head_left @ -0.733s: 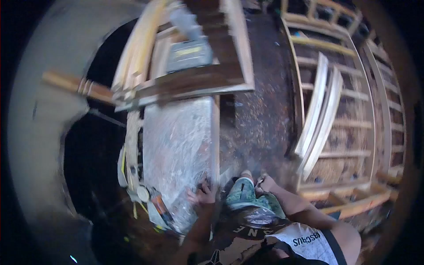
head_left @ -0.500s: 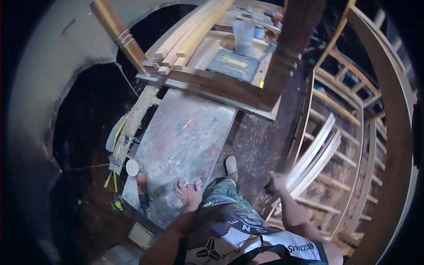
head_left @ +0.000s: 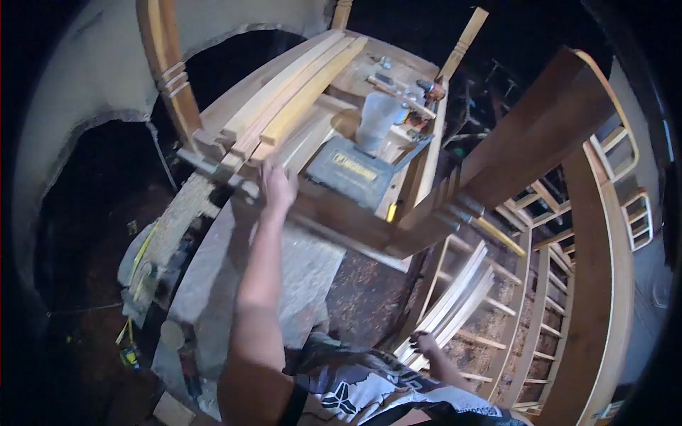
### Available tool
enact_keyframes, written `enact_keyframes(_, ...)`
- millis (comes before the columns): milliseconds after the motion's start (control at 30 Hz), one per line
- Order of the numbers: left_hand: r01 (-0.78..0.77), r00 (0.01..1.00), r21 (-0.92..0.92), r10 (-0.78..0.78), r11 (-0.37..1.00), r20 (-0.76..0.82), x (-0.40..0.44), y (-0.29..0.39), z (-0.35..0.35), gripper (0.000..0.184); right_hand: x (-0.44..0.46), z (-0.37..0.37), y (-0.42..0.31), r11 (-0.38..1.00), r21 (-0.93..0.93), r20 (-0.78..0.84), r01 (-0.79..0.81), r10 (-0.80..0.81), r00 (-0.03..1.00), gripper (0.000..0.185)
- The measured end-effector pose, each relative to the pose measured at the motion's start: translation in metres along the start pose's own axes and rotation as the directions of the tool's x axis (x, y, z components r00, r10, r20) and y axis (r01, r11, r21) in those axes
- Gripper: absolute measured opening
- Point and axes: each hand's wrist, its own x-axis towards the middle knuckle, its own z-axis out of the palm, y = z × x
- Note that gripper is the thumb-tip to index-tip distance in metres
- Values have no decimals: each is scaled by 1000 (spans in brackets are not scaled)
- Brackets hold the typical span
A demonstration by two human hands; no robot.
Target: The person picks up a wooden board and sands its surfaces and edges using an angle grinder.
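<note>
My left hand reaches forward to the dark wooden rail of a bed-like frame. Its fingers look curled over the rail, just below the ends of several pale wooden planks. My right hand is low on the right, beside pale curved wooden slats. It is dark and small there, so its fingers and any contact with the slats are unclear. Below my left arm lies a grey, worn board.
On the frame sit a dark tool case, a translucent plastic container and a drill. A turned post rises at the left, and a wide dark panel at the right. Slatted frames stand farther right. A bottle lies on the board.
My left hand has left the grey board and moved forward onto the rail. The view has shifted, and the right hand appears lower, nearer the curved slats' lower ends.
</note>
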Motion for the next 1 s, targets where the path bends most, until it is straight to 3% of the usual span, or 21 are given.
enact_keyframes(67, 34, 990, 292, -72, 956, 118, 60, 21, 11, 35, -19, 7, 0, 1000, 8, -29, 0, 0, 1000, 24)
enact_keyframes(133, -72, 996, 495, 39, 866, 77, 96, -11, 56, 33, -36, 9, 4, 998, 54, -73, -22, 26, 997, 22)
enact_keyframes(167, -82, 996, 475, 52, 876, 74, 107, -7, 59, 33, -48, 10, 4, 995, 96, -104, -26, 36, 994, 21)
enact_keyframes(233, -56, 937, 655, -187, 754, 295, 125, 6, 53, 31, -55, 7, 22, 981, 177, -176, -78, 109, 978, 25)
enact_keyframes(267, -69, 939, 649, -171, 757, 299, 134, -1, 61, 31, -61, 7, 30, 973, 203, -184, -113, 151, 971, 25)
enact_keyframes(333, -275, 871, 680, -125, 679, 476, 142, -20, 71, 29, -72, 8, 47, 960, 225, -189, -165, 209, 959, 24)
enact_keyframes(467, -349, 852, 657, -66, 668, 519, 122, -6, 43, 27, -74, 9, 88, 974, 130, -140, -185, 202, 969, 32)
enact_keyframes(533, -284, 848, 586, -86, 759, 522, 86, -8, 29, 29, -58, 9, 110, 977, 169, -112, -132, 152, 982, 32)
enact_keyframes(567, -216, 790, 457, -121, 863, 601, 69, -7, 10, 32, -59, 9, 115, 998, 17, -93, -55, 56, 994, 31)
enact_keyframes(600, -25, 711, 283, -182, 959, 679, 45, 2, -20, 35, -61, 9, 119, 991, -132, -73, 30, -40, 996, 30)
enact_keyframes(633, 209, 621, 137, -240, 968, 746, 20, 12, -50, 39, -53, 11, 129, 998, -5, -98, 67, -67, 993, 30)
enact_keyframes(667, 537, 493, -19, -295, 843, 819, -16, 26, -91, 43, -52, 15, 133, 989, 126, -91, 77, -65, 994, 28)
enact_keyframes(700, 763, 398, -215, -181, 610, 900, -62, -60, -45, 54, -55, 19, 135, 964, 254, -84, 84, -64, 994, 29)
enact_keyframes(733, 957, 290, -289, -144, 28, 946, -119, -48, -74, 57, -51, 25, 136, 960, 269, -57, 76, -62, 996, 29)
enact_keyframes(767, 899, 418, -422, -62, -114, 907, -171, -32, -105, 59, -48, 22, 142, 930, 363, -106, 62, -24, 994, 27)
enact_keyframes(833, 909, 356, -316, 112, -271, 928, -262, -52, -131, 57, -53, 27, 142, 835, 539, -173, 108, -16, 985, 27)
enact_keyframes(867, 900, 341, -243, 238, -360, 909, -294, -48, -152, 56, -90, 35, 110, 841, 535, -199, 73, 41, 979, 17)
enact_keyframes(900, 901, 337, -248, 215, -357, 917, -316, -46, -168, 56, -53, 23, 139, 866, 472, -115, 162, -122, 986, 15)
enact_keyframes(933, 921, 283, -207, 203, -329, 937, -340, -43, -182, 56, -42, 23, 139, 776, 614, -120, 146, -91, 989, 13)
enact_keyframes(967, 938, 229, -164, 190, -306, 955, -364, -40, -193, 57, -61, 23, 117, 890, 428, -166, 154, -91, 982, 10)
enact_keyframes(1000, 932, 264, -193, 208, -307, 942, -383, -33, -203, 58, -12, 5, 138, 835, 542, 33, 100, -140, 990, 10)
